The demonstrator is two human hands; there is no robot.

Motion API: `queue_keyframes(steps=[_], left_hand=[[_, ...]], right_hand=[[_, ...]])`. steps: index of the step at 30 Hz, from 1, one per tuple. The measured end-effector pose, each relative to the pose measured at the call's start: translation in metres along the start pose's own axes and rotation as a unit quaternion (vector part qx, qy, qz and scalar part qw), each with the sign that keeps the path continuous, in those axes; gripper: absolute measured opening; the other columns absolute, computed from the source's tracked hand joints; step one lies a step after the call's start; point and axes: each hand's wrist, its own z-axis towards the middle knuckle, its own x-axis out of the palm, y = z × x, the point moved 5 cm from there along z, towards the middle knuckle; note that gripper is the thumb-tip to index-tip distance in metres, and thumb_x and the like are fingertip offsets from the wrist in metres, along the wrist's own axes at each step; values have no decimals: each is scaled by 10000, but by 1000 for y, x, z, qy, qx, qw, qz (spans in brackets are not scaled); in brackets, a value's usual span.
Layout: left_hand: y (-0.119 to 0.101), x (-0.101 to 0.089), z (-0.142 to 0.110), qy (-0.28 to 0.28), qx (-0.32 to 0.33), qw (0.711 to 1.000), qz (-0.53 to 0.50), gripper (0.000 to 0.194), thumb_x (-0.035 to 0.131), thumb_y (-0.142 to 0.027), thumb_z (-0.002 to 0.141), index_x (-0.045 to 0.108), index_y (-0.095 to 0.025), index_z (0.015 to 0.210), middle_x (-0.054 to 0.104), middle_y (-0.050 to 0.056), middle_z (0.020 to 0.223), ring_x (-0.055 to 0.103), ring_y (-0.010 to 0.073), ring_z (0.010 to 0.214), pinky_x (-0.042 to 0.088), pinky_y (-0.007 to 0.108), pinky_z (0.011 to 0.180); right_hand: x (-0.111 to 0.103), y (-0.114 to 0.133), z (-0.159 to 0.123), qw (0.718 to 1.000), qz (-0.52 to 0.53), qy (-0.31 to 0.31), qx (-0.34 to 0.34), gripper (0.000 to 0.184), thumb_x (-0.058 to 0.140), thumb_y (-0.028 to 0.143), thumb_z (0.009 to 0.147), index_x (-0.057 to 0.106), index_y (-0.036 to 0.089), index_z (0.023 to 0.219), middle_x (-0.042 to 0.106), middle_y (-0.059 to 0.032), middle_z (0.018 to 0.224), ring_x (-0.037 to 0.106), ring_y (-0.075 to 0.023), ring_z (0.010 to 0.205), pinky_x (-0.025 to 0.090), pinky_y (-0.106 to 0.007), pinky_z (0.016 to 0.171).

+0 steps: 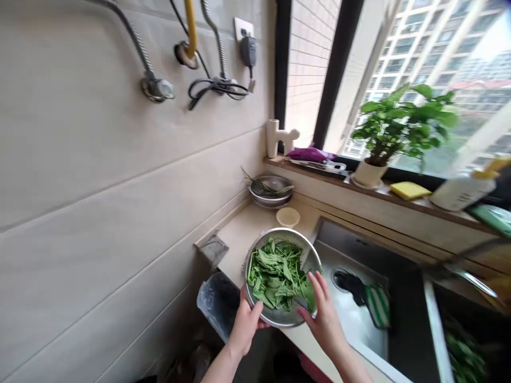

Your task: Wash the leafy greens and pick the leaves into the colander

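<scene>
My left hand clamps the colander, likely steadying its greens; my right hand, fingers apart, is at its right rim.

Left of the left grip is a big pale wall with long thin lines. Ahead and right of the right grip, a window with a dark frame lets in daylight. Tall buildings stand outside. Below both grips, the floor looks dark.
</scene>
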Motion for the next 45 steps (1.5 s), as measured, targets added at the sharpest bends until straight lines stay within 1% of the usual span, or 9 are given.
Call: queue_keyframes(steps=[7, 13, 24, 26, 31, 33, 37, 41, 45], left_hand=[[55, 92, -71, 192, -26, 979, 57, 809, 553, -284, 700, 78, -330, 1353, 526, 106, 1192, 626, 162, 621, 519, 234, 447], [75, 166, -106, 272, -19, 955, 115, 811, 538, -271, 714, 52, -330, 1361, 446, 115, 1287, 611, 146, 602, 517, 236, 435], [84, 414, -112, 159, 203, 924, 283, 770, 451, -119, 752, 49, -193, 1404, 397, 123, 1337, 449, 240, 1176, 418, 328, 953], [77, 438, -113, 124, 295, 904, 282, 744, 419, -93, 760, 58, -196, 1402, 290, 116, 1402, 356, 236, 1251, 364, 339, 1005], [71, 458, -116, 72, 465, 830, 299, 690, 378, -61, 775, 126, -247, 1390, 245, 107, 1411, 283, 232, 1292, 358, 399, 1005], [72, 460, -117, 71, 474, 822, 307, 672, 390, -70, 781, 155, -248, 1385, 260, 111, 1403, 292, 233, 1287, 356, 406, 1005], [82, 455, -120, 76, 387, 874, 285, 645, 388, -84, 782, 191, -240, 1376, 319, 103, 1384, 321, 215, 1272, 307, 401, 1035], [107, 449, -122, 130, 145, 956, 221, 573, 460, -178, 760, 306, -195, 1312, 551, 116, 1164, 535, 219, 1066, 428, 382, 931], [129, 478, -113, 263, -122, 945, 152, 410, 439, -339, 789, 399, -202, 1173, 636, 73, 872, 629, 187, 638, 538, 400, 633]], right_hand=[[-22, -22, -70, 980, -131, 27, 145, 1121, 701, 181, 521, 21, 337, 1399, -90, -58, 1481, 24, -473, 1291, 297, -592, 930], [-92, -85, -112, 955, -168, -36, 242, 778, 518, 48, 573, 372, 310, 1290, 293, -62, 1404, 386, -358, 1187, 437, -425, 845], [-338, -274, -200, 935, -101, -290, 174, 475, 419, 71, 643, 511, 200, 1090, 495, -90, 1182, 451, -215, 1140, 364, -368, 971], [-352, -312, -222, 928, -142, -254, 231, 503, 450, 93, 665, 484, 202, 1155, 423, -105, 1279, 401, -242, 1195, 349, -395, 977], [-318, -392, -269, 912, -152, 70, 375, 621, 601, 138, 616, 474, 235, 1216, 343, -120, 1377, 408, -329, 1195, 389, -428, 910], [-316, -403, -267, 929, -103, 60, 350, 548, 556, 192, 684, 473, 204, 1225, 400, -130, 1340, 461, -286, 1156, 389, -394, 920], [-328, -408, -236, 928, 103, -53, 354, 454, 535, 372, 732, 535, 182, 1145, 597, -105, 1109, 565, -233, 1009, 445, -344, 860], [-323, -404, -217, 828, 342, -18, 443, 497, 515, 518, 724, 542, 197, 1102, 659, -53, 877, 618, -174, 706, 499, -285, 603], [-339, -408, -227, 772, 410, 11, 485, 383, 534, 442, 712, 562, 194, 1003, 635, -6, 722, 571, -138, 571, 464, -245, 505]])
